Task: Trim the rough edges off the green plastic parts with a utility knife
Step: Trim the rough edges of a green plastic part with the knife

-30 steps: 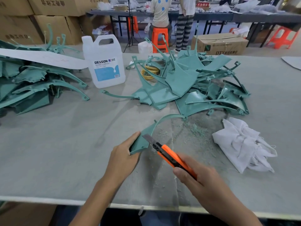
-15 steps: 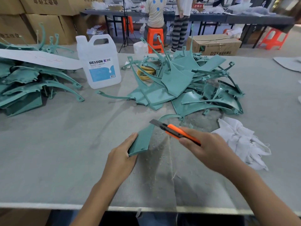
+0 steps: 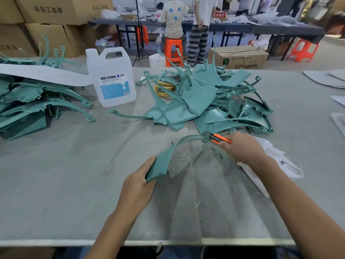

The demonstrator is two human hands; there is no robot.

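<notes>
One curved green part [image 3: 162, 164] lies on the grey table [image 3: 56, 184] just below centre, amid pale shavings [image 3: 197, 165]. The left hand [image 3: 138, 186], at 7 o'clock of it, grips its wide flat end, thumb along the edge. The right hand [image 3: 242, 149], at 2 o'clock, is curled round one orange utility knife [image 3: 218, 138], whose blade touches the part's thin arched end. Two heaps of green parts wait: one pile [image 3: 205, 101] at 12 o'clock and one stack [image 3: 33, 107] at 9 o'clock. One white jug [image 3: 112, 79] stands between them, and one white cloth [image 3: 276, 161] lies crumpled at 3 o'clock, under the right wrist.
</notes>
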